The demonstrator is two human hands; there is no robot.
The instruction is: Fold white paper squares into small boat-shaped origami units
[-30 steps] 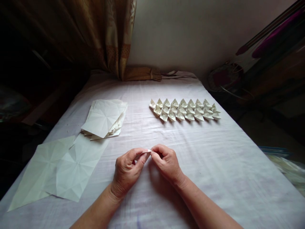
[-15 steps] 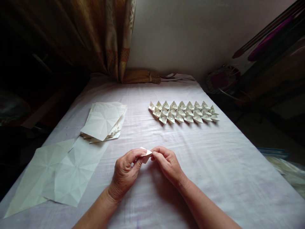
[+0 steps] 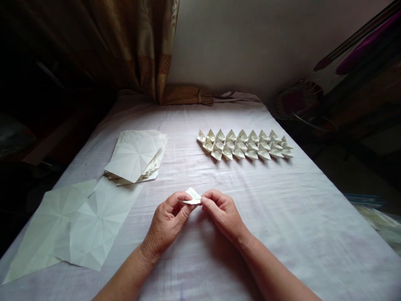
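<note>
A small folded piece of white paper (image 3: 193, 195) is held up between my two hands, above the cloth-covered surface. My left hand (image 3: 167, 219) pinches its left side between thumb and fingers. At its right corner, the thumb and forefinger of my right hand (image 3: 224, 215) are closed on the paper. Beyond my right hand stand several rows of small folded paper boats (image 3: 239, 146), set close together with their points up. To the left lies a stack of creased white sheets (image 3: 134, 156).
Two more creased sheets, a near one (image 3: 95, 230) and a yellower one (image 3: 37, 234), lie overlapping at the front left. A pale cloth (image 3: 282, 217) covers the surface. A gold curtain (image 3: 150, 54) hangs at the far edge, and plastic-wrapped stuff (image 3: 380, 225) sits off the right side.
The folded paper has tilted, so more of its upper face shows. Both hands keep their pinch on it. The whole view has shifted slightly.
</note>
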